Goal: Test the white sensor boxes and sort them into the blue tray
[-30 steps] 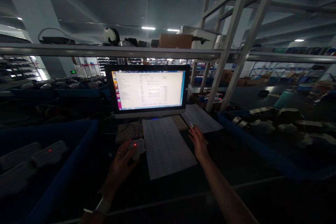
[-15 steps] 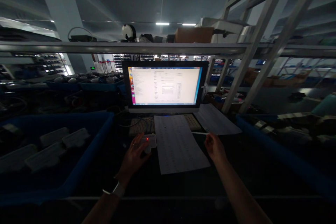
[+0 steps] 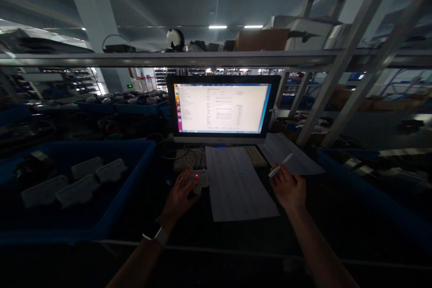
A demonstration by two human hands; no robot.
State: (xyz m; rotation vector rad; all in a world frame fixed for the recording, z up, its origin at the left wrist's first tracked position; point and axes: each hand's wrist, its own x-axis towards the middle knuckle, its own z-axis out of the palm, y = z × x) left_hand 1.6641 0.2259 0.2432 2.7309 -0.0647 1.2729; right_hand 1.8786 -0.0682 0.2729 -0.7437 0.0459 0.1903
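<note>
My left hand [image 3: 180, 198] is closed around a small white box-shaped device [image 3: 203, 179] on the dark table, and a red light glows on the device. In my right hand [image 3: 290, 192], palm turned partly up, a slim white pen [image 3: 274, 172] lies slanted between the fingers. A long printed sheet of paper [image 3: 238, 189] lies flat between my two hands. Its top end covers part of a keyboard [image 3: 185, 160]. Beyond the pen rests a second sheet [image 3: 305, 166]. Dim light hides the fine details of the device.
A lit monitor [image 3: 221, 108] stands behind the keyboard. At left, a blue bin [image 3: 135, 184] holds several white flat units [image 3: 79, 190]. Another blue bin [image 3: 340, 171] sits at right. A metal shelf [image 3: 202, 59] spans above, with slanted posts [image 3: 357, 54] at right.
My right hand has turned palm up and the pen has swung from nearly level to slanting upward. My left hand stays at the device. The whole view has shifted slightly.
</note>
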